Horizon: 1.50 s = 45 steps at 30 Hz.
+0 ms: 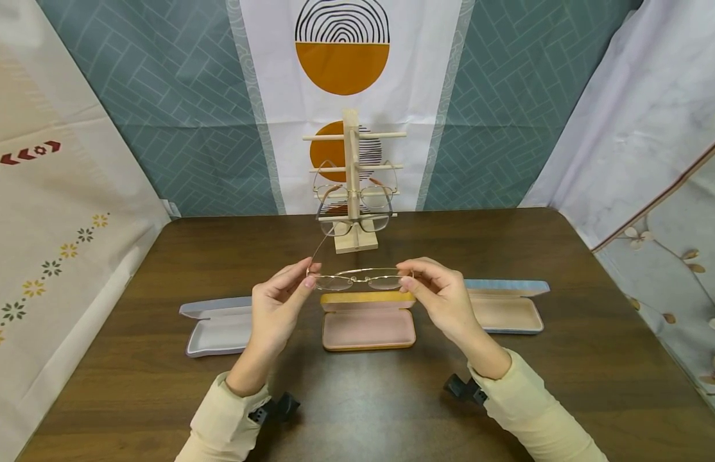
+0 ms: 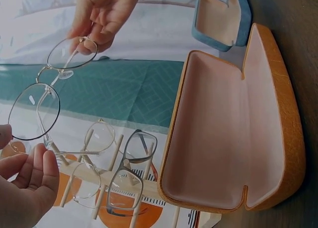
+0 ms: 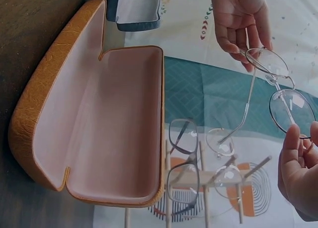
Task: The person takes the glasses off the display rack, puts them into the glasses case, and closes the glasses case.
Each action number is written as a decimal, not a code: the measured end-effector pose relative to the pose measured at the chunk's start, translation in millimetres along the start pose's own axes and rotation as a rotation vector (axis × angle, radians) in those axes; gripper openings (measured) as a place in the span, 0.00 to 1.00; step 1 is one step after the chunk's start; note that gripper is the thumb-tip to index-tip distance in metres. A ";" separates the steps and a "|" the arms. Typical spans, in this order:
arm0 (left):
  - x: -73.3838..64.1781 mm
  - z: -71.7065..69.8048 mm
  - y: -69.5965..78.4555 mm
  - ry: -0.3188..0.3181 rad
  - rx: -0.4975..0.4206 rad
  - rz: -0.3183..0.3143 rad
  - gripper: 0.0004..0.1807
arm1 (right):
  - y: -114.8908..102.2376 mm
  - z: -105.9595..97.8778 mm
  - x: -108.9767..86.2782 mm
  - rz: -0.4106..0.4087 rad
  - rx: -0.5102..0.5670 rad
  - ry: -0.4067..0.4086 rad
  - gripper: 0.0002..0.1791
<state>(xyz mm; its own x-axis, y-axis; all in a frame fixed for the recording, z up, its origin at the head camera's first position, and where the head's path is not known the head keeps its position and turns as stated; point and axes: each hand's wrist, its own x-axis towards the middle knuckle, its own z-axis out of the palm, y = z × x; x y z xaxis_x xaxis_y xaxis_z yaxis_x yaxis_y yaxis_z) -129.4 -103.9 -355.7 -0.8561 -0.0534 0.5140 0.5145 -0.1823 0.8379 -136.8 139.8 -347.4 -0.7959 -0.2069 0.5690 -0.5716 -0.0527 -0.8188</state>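
Both hands hold a pair of thin metal-rimmed eyeglasses level above an open orange glasses case with pink lining. The left hand pinches the left end of the frame between thumb and fingers. At the opposite end, the right hand pinches the frame by its corner. One temple arm sticks out away from the person on the left side; the other lies folded behind the lenses. In the left wrist view, the round lenses show with both hands at the ends.
A wooden glasses rack stands behind the hands, bearing round thin-rimmed glasses and grey-framed glasses below. An open greyish case lies at left and an open blue case at right on the brown table.
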 end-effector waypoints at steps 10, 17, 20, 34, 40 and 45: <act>0.2 0.9 0.7 -0.021 0.034 -0.010 0.16 | 0.4 1.4 0.6 0.003 0.000 0.011 0.09; 0.7 1.0 1.6 -0.032 0.056 0.003 0.15 | 0.9 0.3 0.6 0.003 -0.006 -0.003 0.09; 0.8 1.5 1.8 -0.034 0.062 0.004 0.15 | 0.8 -0.7 0.3 0.009 -0.010 -0.012 0.12; 0.0 3.2 1.7 -0.036 0.100 -0.007 0.15 | 0.7 -1.6 0.6 0.004 0.006 -0.004 0.10; -0.5 3.7 1.2 -0.034 0.108 -0.011 0.15 | 2.3 -2.1 0.3 -0.013 0.003 0.002 0.09; 0.4 3.7 0.0 -0.041 0.114 0.005 0.14 | 0.7 -2.8 0.5 0.007 -0.032 -0.001 0.09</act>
<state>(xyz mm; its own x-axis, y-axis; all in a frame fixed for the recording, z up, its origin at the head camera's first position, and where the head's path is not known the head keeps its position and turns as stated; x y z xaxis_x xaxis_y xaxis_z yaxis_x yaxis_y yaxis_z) -129.6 -100.2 -354.8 -0.8522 -0.0136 0.5230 0.5226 -0.0690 0.8498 -138.2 142.4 -347.4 -0.7996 -0.2081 0.5633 -0.5723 -0.0200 -0.8198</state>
